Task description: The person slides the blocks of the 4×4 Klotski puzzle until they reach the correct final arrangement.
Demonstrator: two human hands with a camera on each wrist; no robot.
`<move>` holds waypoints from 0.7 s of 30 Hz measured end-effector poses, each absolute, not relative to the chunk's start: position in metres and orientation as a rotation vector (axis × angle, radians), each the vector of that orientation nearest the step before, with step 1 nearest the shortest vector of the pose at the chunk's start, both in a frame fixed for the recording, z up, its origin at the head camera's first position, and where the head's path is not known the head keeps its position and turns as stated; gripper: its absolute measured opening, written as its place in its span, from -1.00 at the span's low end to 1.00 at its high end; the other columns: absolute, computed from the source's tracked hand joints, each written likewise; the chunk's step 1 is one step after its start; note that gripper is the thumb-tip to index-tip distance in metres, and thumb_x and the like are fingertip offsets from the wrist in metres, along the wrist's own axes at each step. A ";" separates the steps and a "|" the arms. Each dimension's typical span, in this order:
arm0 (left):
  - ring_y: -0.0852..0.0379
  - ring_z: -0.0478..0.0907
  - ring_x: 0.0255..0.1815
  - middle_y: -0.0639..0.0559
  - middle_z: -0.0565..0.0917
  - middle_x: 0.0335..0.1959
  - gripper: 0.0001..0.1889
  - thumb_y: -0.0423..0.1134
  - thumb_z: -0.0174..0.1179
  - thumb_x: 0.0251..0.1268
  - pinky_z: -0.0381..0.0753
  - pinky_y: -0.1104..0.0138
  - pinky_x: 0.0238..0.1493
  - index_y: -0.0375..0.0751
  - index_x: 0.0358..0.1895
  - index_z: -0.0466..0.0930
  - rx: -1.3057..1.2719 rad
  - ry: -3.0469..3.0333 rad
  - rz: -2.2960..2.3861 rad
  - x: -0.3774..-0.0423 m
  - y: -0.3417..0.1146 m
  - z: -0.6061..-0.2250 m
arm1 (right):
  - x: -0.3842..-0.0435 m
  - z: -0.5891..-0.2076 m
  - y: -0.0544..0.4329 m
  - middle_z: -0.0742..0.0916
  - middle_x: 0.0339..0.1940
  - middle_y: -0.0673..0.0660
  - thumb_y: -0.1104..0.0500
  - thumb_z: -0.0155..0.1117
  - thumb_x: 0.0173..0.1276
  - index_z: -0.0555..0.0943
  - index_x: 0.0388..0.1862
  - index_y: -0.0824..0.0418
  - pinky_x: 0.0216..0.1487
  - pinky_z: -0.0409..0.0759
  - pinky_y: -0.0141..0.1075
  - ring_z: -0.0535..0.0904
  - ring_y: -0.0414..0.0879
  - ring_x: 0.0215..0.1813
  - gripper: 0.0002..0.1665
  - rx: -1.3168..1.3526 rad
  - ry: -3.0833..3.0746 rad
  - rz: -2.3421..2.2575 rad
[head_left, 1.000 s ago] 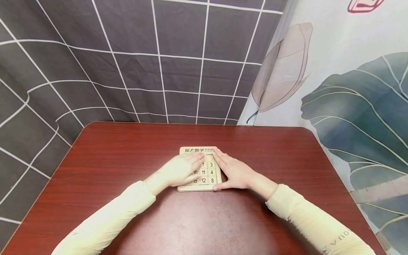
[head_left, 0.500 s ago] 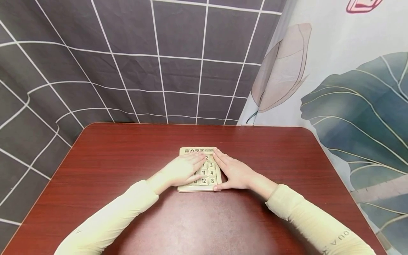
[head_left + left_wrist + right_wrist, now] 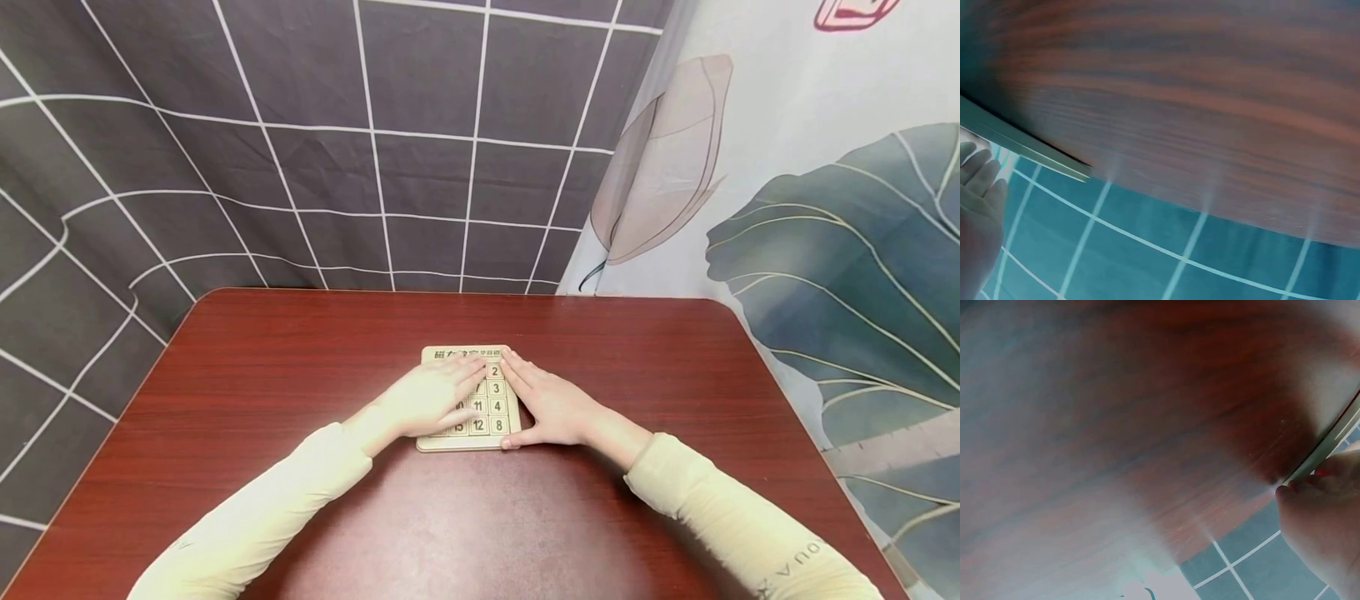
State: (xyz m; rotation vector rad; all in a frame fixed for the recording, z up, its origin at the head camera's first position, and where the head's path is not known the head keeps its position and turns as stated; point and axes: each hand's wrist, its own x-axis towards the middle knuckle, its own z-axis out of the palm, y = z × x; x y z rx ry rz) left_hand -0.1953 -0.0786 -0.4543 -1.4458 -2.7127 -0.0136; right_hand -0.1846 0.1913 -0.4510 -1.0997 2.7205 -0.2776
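Observation:
A cream number sliding puzzle [image 3: 461,445] with Chinese characters along its top lies flat on the table. My left hand [image 3: 426,398] reaches over its left half with fingers extended, the fingertips touching the top row beside the tile marked 2 [image 3: 495,372]. That tile sits in the top right corner, above 3, 4 and 8. Along the right side, my right hand [image 3: 558,408] steadies the frame, fingertips at the upper corner and thumb at the lower one. The left hand hides several tiles. In the wrist views the puzzle shows only as a thin edge [image 3: 1029,147].
The dark red wooden table [image 3: 300,333] extends around the puzzle. Behind it hangs a grey curtain [image 3: 427,175] with white grid lines. A white curtain with large printed leaves [image 3: 847,250] hangs at the right.
The tile marked 2 has slid right into the top right corner, with the left fingertips shifting slightly right. My right hand and the puzzle frame have stayed in place.

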 end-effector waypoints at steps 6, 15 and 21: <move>-0.12 0.40 0.63 -0.21 0.46 0.58 -0.31 0.12 0.09 0.61 0.37 0.04 0.67 -0.33 0.55 0.41 -1.384 -2.729 -0.050 -0.194 -0.100 -0.454 | -0.185 -0.452 0.191 0.02 0.80 0.33 -0.46 0.44 0.26 0.01 0.73 0.42 0.76 0.19 0.04 0.01 0.17 0.81 0.45 -1.096 2.718 -0.285; -0.14 0.45 0.59 -0.24 0.51 0.54 -0.34 0.09 0.10 0.60 0.41 0.05 0.64 -0.37 0.50 0.46 -1.393 -2.711 -0.031 -0.189 -0.110 -0.451 | -0.186 -0.451 0.191 0.02 0.80 0.32 -0.46 0.43 0.26 0.01 0.73 0.41 0.76 0.21 0.05 0.02 0.17 0.80 0.46 -1.100 2.722 -0.274; -0.15 0.46 0.58 -0.25 0.51 0.53 -0.33 0.08 0.12 0.59 0.43 0.05 0.63 -0.39 0.50 0.46 -1.395 -2.718 -0.051 -0.188 -0.104 -0.448 | -0.185 -0.452 0.191 0.02 0.80 0.32 -0.47 0.43 0.26 0.01 0.73 0.41 0.75 0.21 0.05 0.02 0.17 0.80 0.46 -1.098 2.722 -0.281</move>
